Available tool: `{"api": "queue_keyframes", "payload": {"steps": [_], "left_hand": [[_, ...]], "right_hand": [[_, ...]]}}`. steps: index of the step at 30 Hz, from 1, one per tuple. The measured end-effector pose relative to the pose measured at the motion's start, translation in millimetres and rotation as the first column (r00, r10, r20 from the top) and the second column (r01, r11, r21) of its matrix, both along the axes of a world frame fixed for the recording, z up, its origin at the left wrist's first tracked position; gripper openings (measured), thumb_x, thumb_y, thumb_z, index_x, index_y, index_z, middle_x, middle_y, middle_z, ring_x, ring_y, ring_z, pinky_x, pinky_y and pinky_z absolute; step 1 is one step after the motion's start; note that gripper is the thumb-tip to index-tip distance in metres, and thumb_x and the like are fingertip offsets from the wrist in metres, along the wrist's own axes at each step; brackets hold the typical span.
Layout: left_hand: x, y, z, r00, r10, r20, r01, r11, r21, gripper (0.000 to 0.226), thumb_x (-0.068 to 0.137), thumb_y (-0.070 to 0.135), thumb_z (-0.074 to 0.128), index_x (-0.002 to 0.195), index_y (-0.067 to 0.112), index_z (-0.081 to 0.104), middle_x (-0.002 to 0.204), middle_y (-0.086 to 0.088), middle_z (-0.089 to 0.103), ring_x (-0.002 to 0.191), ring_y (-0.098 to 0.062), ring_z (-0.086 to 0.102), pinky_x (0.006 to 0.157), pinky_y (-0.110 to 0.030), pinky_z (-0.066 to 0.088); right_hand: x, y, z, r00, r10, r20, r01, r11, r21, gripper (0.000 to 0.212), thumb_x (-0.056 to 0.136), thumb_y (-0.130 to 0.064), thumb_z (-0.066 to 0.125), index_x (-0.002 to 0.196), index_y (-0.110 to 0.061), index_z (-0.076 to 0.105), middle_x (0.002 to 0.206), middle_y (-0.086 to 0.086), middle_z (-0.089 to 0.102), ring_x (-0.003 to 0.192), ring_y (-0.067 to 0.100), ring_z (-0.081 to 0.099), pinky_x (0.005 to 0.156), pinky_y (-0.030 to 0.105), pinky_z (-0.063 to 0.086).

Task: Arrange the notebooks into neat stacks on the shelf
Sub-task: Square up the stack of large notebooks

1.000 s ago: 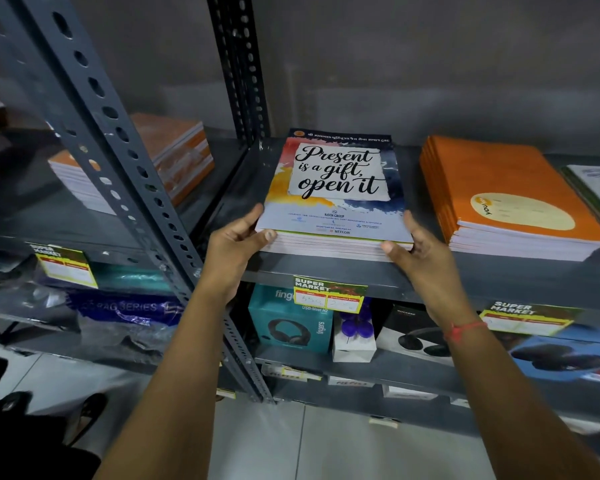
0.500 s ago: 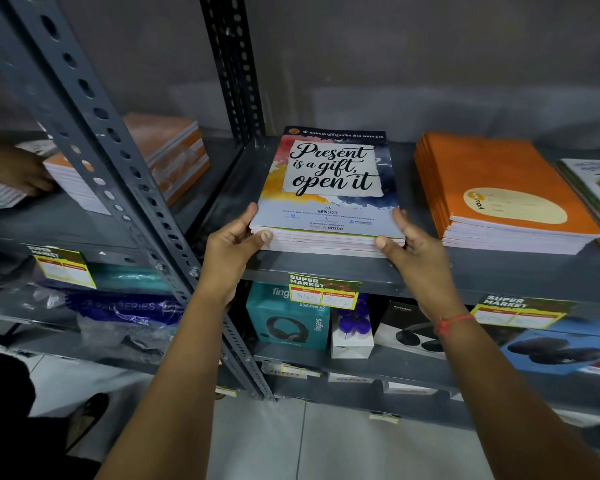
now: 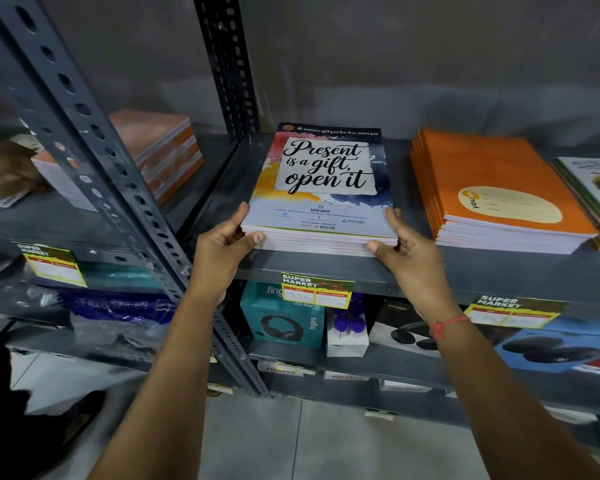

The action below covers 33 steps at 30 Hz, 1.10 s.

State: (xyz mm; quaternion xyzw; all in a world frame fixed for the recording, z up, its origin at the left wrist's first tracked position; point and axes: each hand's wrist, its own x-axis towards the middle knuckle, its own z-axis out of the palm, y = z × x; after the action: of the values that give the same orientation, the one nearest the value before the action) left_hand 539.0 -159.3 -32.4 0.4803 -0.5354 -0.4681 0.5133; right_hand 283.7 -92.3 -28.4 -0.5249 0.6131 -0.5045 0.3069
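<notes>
Both hands are on the job at the shelf's front edge. My left hand (image 3: 227,242) clamps the near-left corner of the notebook stack (image 3: 321,188), fingers along its side and thumb across the page edges; my right hand (image 3: 407,252) mirrors it at the near-right corner, thumb pressed against the front of the pile. So each hand is closed on the stack, with the two held apart by its full width.

That stack lies flat on the grey shelf (image 3: 326,268), its near edge just back from the lip, topped by the cover reading "Present is a gift, open it". I judge it moderately heavy as a block but floppy copy by copy: thin soft-cover books with glossy faces that will slide over one another if I push from the top. Squeezing the sides and tapping the front edge, low at the corners, looks like the safest hold.

Farther right, the orange notebooks (image 3: 499,188) sit in their own pile, near but apart, its lower copies slightly fanned. Beyond the upright (image 3: 94,150), another pile (image 3: 160,150) rests on the left bay.
</notes>
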Motion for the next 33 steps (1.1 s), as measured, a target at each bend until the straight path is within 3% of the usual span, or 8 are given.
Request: {"api": "queue_keyframes", "payload": {"steps": [4, 10, 15, 18, 23, 27, 31, 33], "left_hand": [[-1, -3, 0, 0.998, 0.033, 0.054, -0.033, 0.999, -0.006, 0.053, 0.083, -0.002, 0.063, 0.132, 0.005, 0.046, 0.06, 0.03, 0.066, 0.062, 0.015, 0.057, 0.07, -0.001, 0.049], [1, -1, 3, 0.998, 0.009, 0.068, -0.009, 1.0, 0.0, 0.056, 0.083, -0.002, 0.063, 0.135, 0.007, 0.043, 0.075, 0.004, 0.051, 0.074, -0.005, 0.051, 0.088, -0.017, 0.047], [0, -3, -7, 0.993, 0.028, 0.111, -0.027, 1.0, -0.009, 0.063, 0.08, -0.001, 0.066, 0.136, 0.015, 0.042, 0.049, 0.018, 0.024, 0.055, 0.001, 0.028, 0.057, -0.003, 0.031], [-1, -1, -5, 0.993, 0.037, 0.114, -0.038, 0.999, 0.001, 0.061, 0.081, -0.003, 0.065, 0.135, 0.011, 0.042, 0.056, 0.029, 0.048, 0.063, 0.007, 0.043, 0.072, -0.001, 0.044], [-5, 5, 5, 0.995, 0.051, 0.085, -0.051, 0.999, 0.001, 0.059, 0.08, -0.008, 0.063, 0.134, 0.007, 0.044, 0.104, 0.001, 0.059, 0.095, -0.011, 0.049, 0.098, -0.022, 0.043], [-6, 6, 7, 0.994, 0.066, 0.089, -0.065, 0.998, -0.016, 0.057, 0.08, -0.007, 0.064, 0.133, 0.007, 0.046, 0.112, 0.002, 0.062, 0.083, 0.008, 0.058, 0.089, -0.008, 0.048], [-2, 5, 3, 0.988, 0.053, 0.143, -0.049, 0.998, -0.028, 0.061, 0.08, -0.006, 0.065, 0.135, 0.011, 0.044, 0.076, 0.022, 0.062, 0.066, 0.017, 0.054, 0.076, -0.001, 0.046], [-3, 6, 1, 0.985, 0.024, 0.172, -0.023, 1.0, -0.005, 0.068, 0.079, -0.007, 0.066, 0.138, 0.014, 0.039, 0.088, 0.018, 0.066, 0.074, 0.014, 0.059, 0.075, -0.003, 0.048]], "right_hand": [[5, 0, 3, 0.998, -0.029, -0.047, 0.028, 1.0, -0.011, 0.065, 0.084, -0.02, 0.067, 0.142, -0.016, 0.038, 0.154, 0.001, 0.031, 0.124, -0.006, 0.03, 0.104, 0.013, 0.027], [6, 0, 3, 0.998, -0.025, -0.056, 0.025, 1.0, -0.011, 0.065, 0.083, -0.02, 0.068, 0.142, -0.015, 0.039, 0.154, 0.002, 0.032, 0.128, -0.005, 0.027, 0.111, 0.02, 0.027], [6, 3, 4, 0.999, -0.008, -0.039, 0.009, 1.0, 0.005, 0.069, 0.081, -0.016, 0.071, 0.142, -0.017, 0.039, 0.155, 0.005, 0.028, 0.142, 0.008, 0.023, 0.117, 0.028, 0.025], [5, 2, 6, 0.998, -0.041, -0.048, 0.042, 0.999, 0.012, 0.068, 0.081, -0.015, 0.07, 0.142, -0.018, 0.039, 0.152, 0.004, 0.035, 0.139, 0.018, 0.037, 0.115, 0.032, 0.033], [7, 2, 6, 0.996, -0.064, -0.065, 0.065, 0.998, 0.013, 0.067, 0.082, -0.016, 0.07, 0.142, -0.018, 0.04, 0.151, 0.003, 0.038, 0.132, 0.006, 0.04, 0.107, 0.016, 0.034], [9, 3, 7, 0.995, -0.068, -0.079, 0.07, 0.997, 0.018, 0.067, 0.082, -0.018, 0.069, 0.142, -0.018, 0.039, 0.15, 0.003, 0.04, 0.138, 0.015, 0.038, 0.115, 0.036, 0.034], [7, 4, 7, 0.996, -0.034, -0.08, 0.037, 0.999, 0.037, 0.071, 0.082, -0.019, 0.07, 0.144, -0.02, 0.036, 0.151, 0.003, 0.038, 0.139, 0.016, 0.036, 0.116, 0.037, 0.032], [6, 4, 6, 0.997, -0.014, -0.076, 0.018, 0.998, 0.053, 0.078, 0.081, -0.018, 0.071, 0.147, -0.021, 0.029, 0.15, 0.001, 0.041, 0.137, 0.015, 0.04, 0.115, 0.035, 0.032]]}}
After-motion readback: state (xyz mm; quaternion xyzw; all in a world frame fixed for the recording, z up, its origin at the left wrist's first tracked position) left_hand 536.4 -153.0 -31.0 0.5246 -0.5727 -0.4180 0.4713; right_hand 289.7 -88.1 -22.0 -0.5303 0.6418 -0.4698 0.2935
